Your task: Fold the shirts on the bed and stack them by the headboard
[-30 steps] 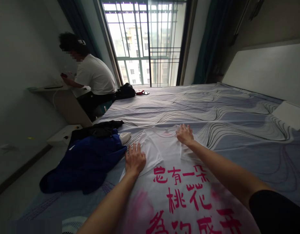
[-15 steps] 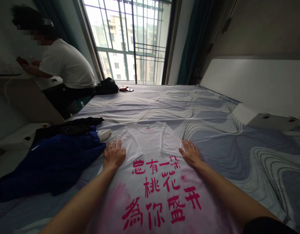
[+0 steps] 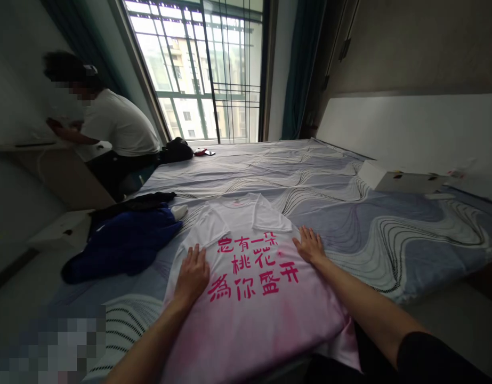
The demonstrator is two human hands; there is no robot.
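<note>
A white T-shirt with pink tinting and red painted characters (image 3: 253, 325) lies spread face up on the bed, its neckline pointing away from me. Both short sleeves are folded inward over the chest. My left hand (image 3: 192, 274) rests palm down on the shirt's left side, below the sleeve, fingers stretched out. On the opposite edge lies my right hand (image 3: 310, 245), flat with fingers a little apart, partly on the cloth. The shirt's lower end hangs over the near bed edge, toward my lap.
Blue and black clothing (image 3: 126, 245) is heaped at the left. A white box (image 3: 405, 178) stands on the patterned bedsheet (image 3: 333, 202) at the right. A black bag (image 3: 177, 150) and a phone (image 3: 209, 153) lie at the far edge. A person in a white top (image 3: 123, 125) sits beyond, at the left.
My left hand has slid down from beside the sleeve along the shirt's left side. My right hand stays near the right edge, slightly lower. The view has shifted, showing more of the shirt's lower part.
</note>
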